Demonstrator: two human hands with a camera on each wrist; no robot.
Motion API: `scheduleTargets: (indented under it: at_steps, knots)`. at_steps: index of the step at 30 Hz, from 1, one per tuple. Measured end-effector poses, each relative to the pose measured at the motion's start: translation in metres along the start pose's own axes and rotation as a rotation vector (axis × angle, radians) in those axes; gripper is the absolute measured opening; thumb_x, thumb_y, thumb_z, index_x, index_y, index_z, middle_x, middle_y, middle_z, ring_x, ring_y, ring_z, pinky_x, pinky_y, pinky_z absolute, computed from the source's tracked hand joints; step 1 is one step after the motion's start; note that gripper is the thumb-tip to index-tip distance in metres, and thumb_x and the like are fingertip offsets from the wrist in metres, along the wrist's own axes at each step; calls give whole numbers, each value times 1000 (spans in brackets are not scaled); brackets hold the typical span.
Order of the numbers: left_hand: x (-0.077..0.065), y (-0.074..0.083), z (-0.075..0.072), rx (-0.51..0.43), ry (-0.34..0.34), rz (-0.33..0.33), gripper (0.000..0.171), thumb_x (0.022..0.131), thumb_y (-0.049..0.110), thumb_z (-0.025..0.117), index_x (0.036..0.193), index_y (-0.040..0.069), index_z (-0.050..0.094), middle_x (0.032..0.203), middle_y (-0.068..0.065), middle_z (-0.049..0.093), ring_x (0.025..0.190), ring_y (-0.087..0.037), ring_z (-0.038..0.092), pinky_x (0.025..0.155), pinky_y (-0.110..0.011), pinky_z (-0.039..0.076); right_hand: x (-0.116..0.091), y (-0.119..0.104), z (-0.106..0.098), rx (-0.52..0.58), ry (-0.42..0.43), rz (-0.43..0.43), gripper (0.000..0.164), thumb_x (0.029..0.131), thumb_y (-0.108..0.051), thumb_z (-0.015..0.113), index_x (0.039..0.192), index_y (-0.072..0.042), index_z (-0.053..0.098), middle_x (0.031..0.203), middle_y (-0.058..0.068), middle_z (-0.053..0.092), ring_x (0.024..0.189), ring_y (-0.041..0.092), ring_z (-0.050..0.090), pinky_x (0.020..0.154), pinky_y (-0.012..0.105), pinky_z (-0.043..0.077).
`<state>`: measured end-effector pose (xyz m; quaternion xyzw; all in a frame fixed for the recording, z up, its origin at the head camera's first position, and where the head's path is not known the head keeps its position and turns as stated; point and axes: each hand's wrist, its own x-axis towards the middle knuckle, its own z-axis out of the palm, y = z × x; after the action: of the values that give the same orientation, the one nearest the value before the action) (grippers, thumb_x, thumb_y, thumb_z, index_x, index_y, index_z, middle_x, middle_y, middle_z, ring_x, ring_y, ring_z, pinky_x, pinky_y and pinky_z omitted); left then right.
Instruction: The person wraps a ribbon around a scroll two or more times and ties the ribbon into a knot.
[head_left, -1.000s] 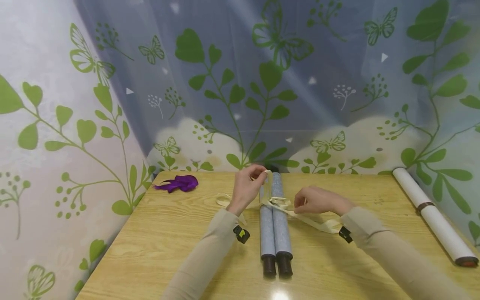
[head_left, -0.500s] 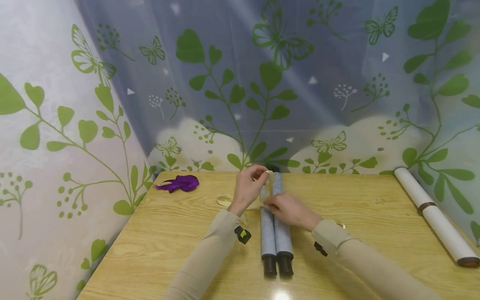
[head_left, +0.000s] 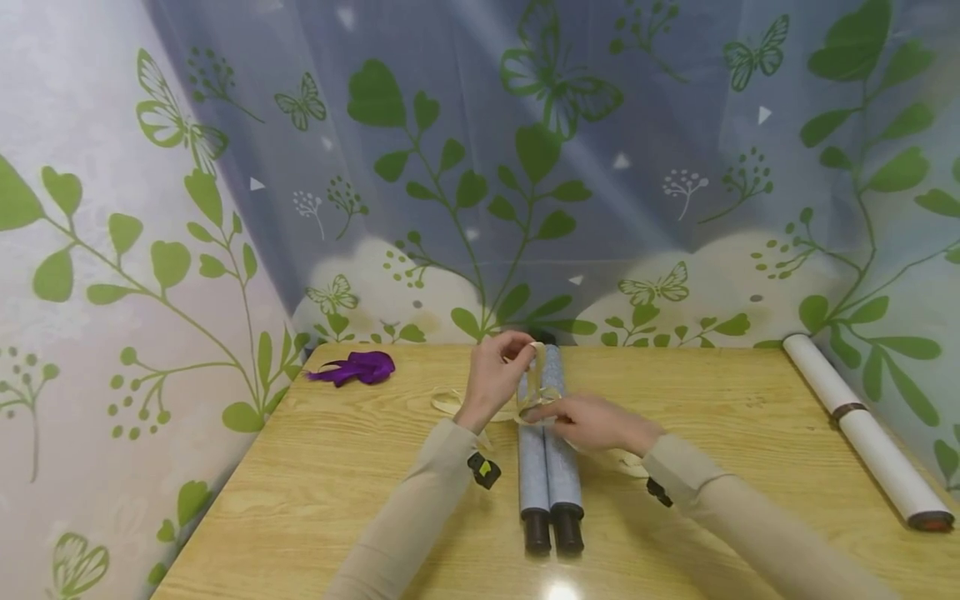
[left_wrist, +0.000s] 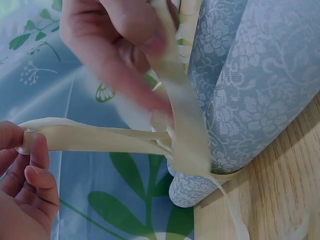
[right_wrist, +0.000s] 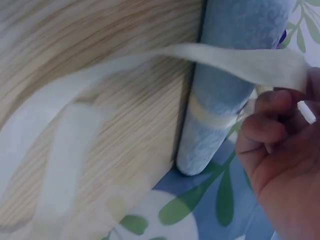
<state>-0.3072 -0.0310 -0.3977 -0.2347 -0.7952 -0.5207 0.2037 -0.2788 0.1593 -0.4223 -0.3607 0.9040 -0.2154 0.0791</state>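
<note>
Two pale blue floral scrolls [head_left: 549,479] with dark end knobs lie side by side on the table, a cream ribbon [left_wrist: 185,110] tied round them. My left hand [head_left: 491,379] pinches a loop of this ribbon between thumb and fingertips and holds it taut above the scrolls. Close to the knot, my right hand [head_left: 600,423] holds another length of the ribbon, its index finger reaching to the base of the loop. In the right wrist view, the ribbon runs across the scroll [right_wrist: 210,82] into the curled fingers. The knot is partly hidden by the right hand.
A purple ribbon bundle [head_left: 360,367] lies at the table's [head_left: 300,467] back left. A white scroll [head_left: 862,429] with a brown band lies along the right side. A patterned curtain [head_left: 450,225] hangs behind the table.
My right hand has moved left from beside the scrolls to the knot, carrying ribbon with it, then shifted slightly back right. The left hand stays in place holding the loop.
</note>
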Motion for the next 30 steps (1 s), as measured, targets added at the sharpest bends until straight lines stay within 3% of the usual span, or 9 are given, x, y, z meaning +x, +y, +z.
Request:
scheduleTargets:
  at_steps: [2,5,8,11,16,19,23,30]
  knots:
    - [1,0,0,4,3,-6,12,94,14,63,97,9,74,77,-3,72,63,-8,63,59,-22,52,-4,8,-4,-11,32,15,34,97,-7,46,120,-13,70,78,-4,66,61,5,53,61,26,46]
    - [1,0,1,2,7,-13,11,93,14,64,96,8,74,77,-3,72,63,-8,63,58,-22,51,-11,20,-10,-32,80,41,23,95,-10,53,107,-11,73,93,-1,71,73,7,60,66,27,50]
    - [1,0,1,-3,9,-17,11,93,13,65,96,8,74,77,-4,72,63,-9,63,58,-21,51,-16,27,-16,-71,85,81,14,92,-14,61,98,-14,74,76,-6,64,62,6,51,57,25,44]
    - [0,-1,1,-3,9,-16,11,93,13,65,96,8,74,77,-4,72,63,-10,63,57,-22,51,-17,27,-20,-116,98,103,8,90,-24,67,89,-18,73,71,-10,59,61,5,50,56,25,43]
    - [1,0,1,-1,6,-20,12,93,15,64,97,9,74,76,-3,72,63,-8,63,58,-22,51,-7,10,-16,-137,248,88,19,87,-40,72,77,-25,70,74,-11,63,61,4,53,55,26,44]
    - [1,0,0,7,5,-10,13,94,16,63,98,10,74,76,-2,72,63,-8,63,59,-22,51,3,-1,-5,-218,320,45,23,84,-45,74,77,-24,71,75,-10,65,61,3,52,54,24,43]
    - [0,-1,-1,5,1,5,14,95,16,62,99,10,74,77,-3,72,64,-8,63,60,-23,52,13,-8,11,-336,339,0,19,86,-39,74,81,-20,74,76,-8,65,62,4,54,54,23,44]
    - [-1,-3,-3,-3,1,-10,13,96,17,62,98,12,73,76,-2,71,64,-8,62,60,-23,52,16,-9,9,-166,321,136,11,93,-19,67,96,-11,73,79,0,70,63,8,59,56,28,48]
